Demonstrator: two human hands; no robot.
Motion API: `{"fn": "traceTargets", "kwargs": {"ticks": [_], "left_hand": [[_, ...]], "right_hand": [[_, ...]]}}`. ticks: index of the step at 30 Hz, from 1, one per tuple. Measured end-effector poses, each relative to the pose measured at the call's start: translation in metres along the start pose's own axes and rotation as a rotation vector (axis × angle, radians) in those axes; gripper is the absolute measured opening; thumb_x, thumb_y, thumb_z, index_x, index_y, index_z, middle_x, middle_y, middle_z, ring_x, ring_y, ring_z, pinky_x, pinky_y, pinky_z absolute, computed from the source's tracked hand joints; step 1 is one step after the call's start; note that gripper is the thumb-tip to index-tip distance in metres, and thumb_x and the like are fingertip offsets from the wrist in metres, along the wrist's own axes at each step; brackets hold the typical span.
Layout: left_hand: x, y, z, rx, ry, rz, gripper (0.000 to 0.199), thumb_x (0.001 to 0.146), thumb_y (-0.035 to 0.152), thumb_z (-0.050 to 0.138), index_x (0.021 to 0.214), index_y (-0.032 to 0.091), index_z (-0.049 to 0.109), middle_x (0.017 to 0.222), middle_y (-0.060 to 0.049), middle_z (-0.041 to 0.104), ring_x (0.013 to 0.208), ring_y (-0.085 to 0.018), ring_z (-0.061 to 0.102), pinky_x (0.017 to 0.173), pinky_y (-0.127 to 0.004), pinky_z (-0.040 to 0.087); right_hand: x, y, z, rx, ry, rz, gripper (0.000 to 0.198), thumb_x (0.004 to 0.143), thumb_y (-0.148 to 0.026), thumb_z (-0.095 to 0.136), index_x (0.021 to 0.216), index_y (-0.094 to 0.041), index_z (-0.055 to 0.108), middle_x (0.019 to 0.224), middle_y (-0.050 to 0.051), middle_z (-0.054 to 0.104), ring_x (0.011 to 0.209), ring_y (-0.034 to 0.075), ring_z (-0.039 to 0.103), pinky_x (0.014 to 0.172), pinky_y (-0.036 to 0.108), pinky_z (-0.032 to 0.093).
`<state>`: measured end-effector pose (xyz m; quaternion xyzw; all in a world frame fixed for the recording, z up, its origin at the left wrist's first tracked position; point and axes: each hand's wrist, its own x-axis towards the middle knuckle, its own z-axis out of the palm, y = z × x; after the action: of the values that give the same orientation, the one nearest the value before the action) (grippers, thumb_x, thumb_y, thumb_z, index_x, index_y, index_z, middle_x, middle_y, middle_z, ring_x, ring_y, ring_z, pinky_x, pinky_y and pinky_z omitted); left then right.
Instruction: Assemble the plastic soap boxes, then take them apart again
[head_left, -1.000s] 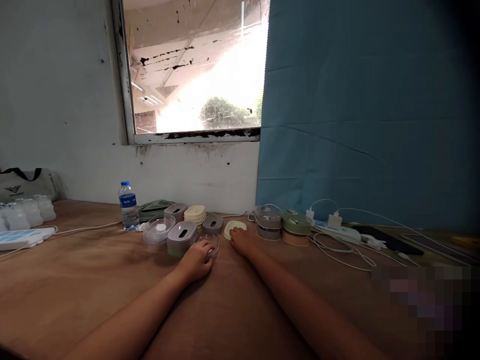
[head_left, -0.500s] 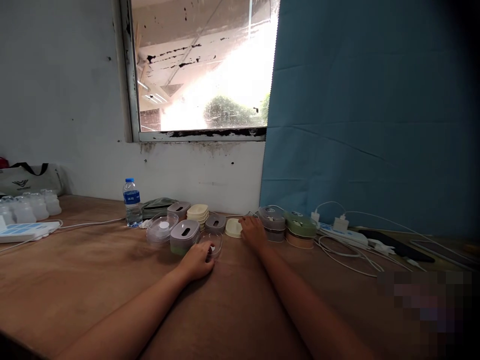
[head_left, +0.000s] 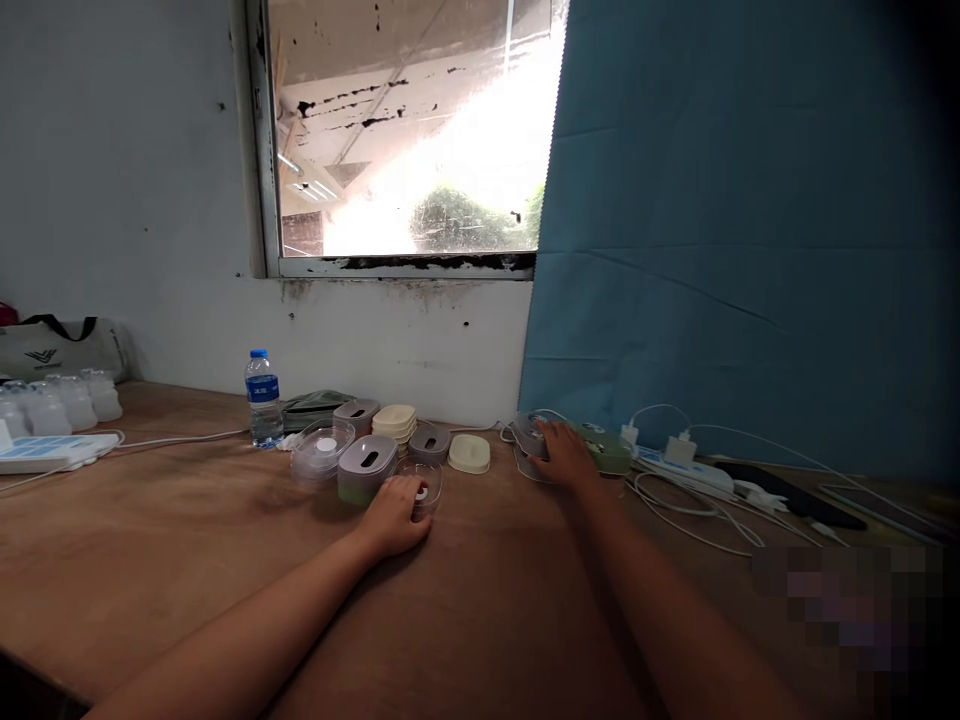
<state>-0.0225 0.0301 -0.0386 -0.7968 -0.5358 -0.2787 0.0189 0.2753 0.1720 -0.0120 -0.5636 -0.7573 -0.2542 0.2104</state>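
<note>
My left hand [head_left: 395,515] rests at the near edge of a clear plastic container [head_left: 431,488]. Its fingers lie on it, with the thumb apart. Spread fingers of my right hand [head_left: 561,455] reach over a grey lidded container [head_left: 526,428], touching or just above its top; the contact is partly hidden. Behind that hand, a green-topped container [head_left: 611,455] is partly covered. Between my hands lies a cream lid [head_left: 469,454]. By my left hand are a grey slotted box [head_left: 367,462], a smaller slotted one [head_left: 430,443] and stacked cream lids [head_left: 394,421].
Clear lids [head_left: 322,450] and a water bottle [head_left: 263,400] stand left on the brown table [head_left: 187,560]. Farther left are several small bottles [head_left: 64,400] and a power strip [head_left: 60,452]. White cables [head_left: 701,508] and a dark phone-like slab [head_left: 795,495] lie right.
My right hand has moved right, off the cream lid and over to the grey container. The cream lid now shows whole on the table. My left hand has stayed in place.
</note>
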Motion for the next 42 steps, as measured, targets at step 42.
{"fn": "traceTargets", "kwargs": {"ticks": [42], "left_hand": [[-0.022,0.079,-0.026,-0.479,-0.246,0.551,0.058,0.057,0.033,0.067,0.112,0.022,0.053,0.118,-0.007,0.052,0.111,-0.023,0.046,0.098,-0.035,0.033]], "right_hand": [[-0.16,-0.023,-0.136,0.953,-0.426,-0.487,0.057,0.057,-0.028,0.069,0.11,-0.023,0.046,0.136,0.009,0.033,0.124,0.028,0.031,0.097,0.039,0.033]]}}
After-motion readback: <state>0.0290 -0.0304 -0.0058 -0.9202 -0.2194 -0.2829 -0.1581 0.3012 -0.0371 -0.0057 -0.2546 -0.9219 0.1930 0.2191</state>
